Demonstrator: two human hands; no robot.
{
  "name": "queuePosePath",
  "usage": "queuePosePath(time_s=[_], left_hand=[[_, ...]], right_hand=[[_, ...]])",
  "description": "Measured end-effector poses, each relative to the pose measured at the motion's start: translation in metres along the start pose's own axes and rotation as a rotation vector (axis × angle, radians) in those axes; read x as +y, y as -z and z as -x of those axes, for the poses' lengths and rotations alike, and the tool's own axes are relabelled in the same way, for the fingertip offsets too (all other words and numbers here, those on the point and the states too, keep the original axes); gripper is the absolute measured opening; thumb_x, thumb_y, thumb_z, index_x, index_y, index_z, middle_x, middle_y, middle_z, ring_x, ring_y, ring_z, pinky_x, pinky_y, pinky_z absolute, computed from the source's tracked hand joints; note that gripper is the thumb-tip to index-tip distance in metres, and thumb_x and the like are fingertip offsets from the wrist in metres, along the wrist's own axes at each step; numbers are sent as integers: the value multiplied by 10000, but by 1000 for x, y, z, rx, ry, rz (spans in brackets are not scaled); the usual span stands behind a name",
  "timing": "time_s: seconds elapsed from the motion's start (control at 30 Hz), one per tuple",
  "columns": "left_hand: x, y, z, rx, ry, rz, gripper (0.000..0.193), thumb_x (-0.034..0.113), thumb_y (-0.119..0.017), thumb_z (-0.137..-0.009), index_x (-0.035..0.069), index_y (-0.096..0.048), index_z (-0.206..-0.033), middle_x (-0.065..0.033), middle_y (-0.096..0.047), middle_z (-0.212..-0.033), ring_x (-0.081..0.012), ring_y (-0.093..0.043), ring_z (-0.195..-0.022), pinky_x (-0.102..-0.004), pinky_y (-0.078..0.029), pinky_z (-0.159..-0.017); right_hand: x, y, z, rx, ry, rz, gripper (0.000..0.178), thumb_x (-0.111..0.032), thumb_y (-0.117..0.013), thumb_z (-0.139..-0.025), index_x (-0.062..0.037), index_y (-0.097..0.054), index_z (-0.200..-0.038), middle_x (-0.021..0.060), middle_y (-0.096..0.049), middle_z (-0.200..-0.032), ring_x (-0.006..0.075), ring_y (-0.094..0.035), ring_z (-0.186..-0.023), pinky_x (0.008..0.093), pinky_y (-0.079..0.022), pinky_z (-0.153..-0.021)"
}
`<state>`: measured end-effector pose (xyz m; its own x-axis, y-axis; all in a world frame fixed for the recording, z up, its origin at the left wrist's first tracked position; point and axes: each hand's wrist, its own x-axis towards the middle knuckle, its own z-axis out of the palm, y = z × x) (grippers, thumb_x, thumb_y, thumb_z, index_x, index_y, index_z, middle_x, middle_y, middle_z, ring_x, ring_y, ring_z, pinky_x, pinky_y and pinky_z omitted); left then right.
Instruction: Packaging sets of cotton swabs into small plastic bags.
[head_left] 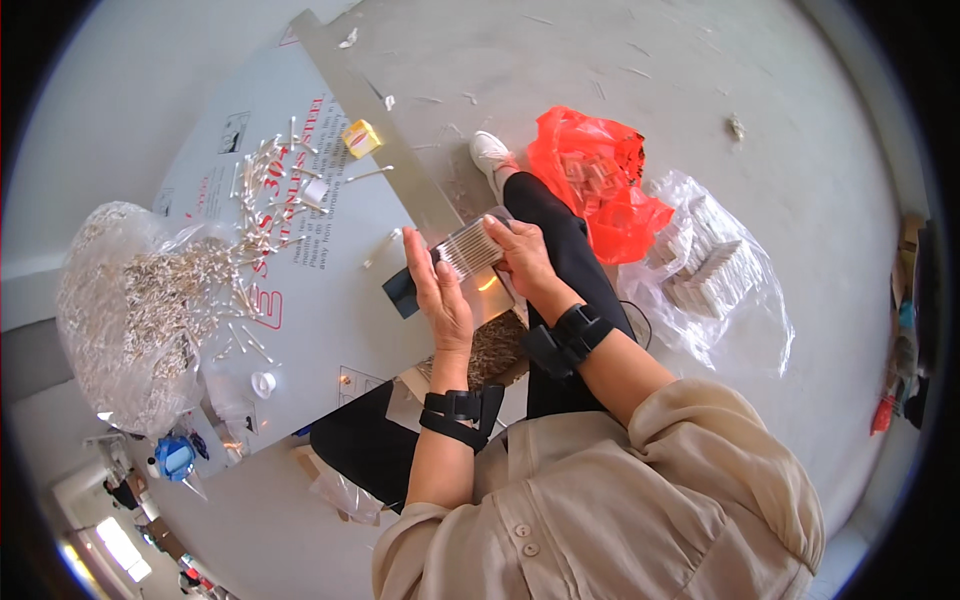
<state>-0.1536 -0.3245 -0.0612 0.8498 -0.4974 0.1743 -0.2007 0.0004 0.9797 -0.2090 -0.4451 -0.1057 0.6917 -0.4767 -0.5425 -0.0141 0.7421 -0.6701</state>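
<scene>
1. Touching the left end of a flat row of white-tipped cotton swabs (pixel 470 250), the bare left hand (pixel 440 300) holds its fingers nearly straight, not wrapped around it.
2. Curled fingers and thumb of the bare right hand (pixel 525 262) grip the row's right end.
3. The row sits between both hands, near the edge of a grey-blue, sheet-covered table (pixel 335 335).
4. A dark, flat, rectangular piece (pixel 401 293) lies just beside the left fingers.
5. Leftward, a clear plastic bag (pixel 115 215) full of swabs lies open on the table.
6. A red plastic bag (pixel 560 128) rests on the floor.
</scene>
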Motion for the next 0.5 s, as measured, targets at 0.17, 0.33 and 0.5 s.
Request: queuePosePath(time_s=[0.17, 0.33, 0.5], left_hand=[[-8, 54, -29, 116, -176, -624, 416, 111, -575, -917, -20, -482, -1301, -211, -489, -1343, -366, -467, -1251, -441, -375, -1049], [-12, 95, -108, 11, 42, -682, 238, 33, -632, -828, -3, -601, -1061, -152, -602, -1037, -320, -568, -1010, -425, -458, -896], [-18, 109, -180, 139, -1, -819, 255, 21, -678, -784, 12, -632, -1034, -132, -621, -1007, -306, -599, -953, -413, -486, -847]], right_hand=[[-11, -4, 7, 92, -47, -84, 261, -332, -678, -909, -99, -662, -794, -47, -564, -612, 37, -385, -430, 219, -272, -406], [-9, -2, 6, 59, -79, -285, 294, -354, -643, -929, -61, -660, -950, 44, -688, -819, 147, -655, -654, 283, -524, -589], [-17, -8, 10, 14, -54, -376, 347, -346, -591, -962, -9, -656, -1016, 69, -685, -884, 165, -669, -753, 316, -554, -685]])
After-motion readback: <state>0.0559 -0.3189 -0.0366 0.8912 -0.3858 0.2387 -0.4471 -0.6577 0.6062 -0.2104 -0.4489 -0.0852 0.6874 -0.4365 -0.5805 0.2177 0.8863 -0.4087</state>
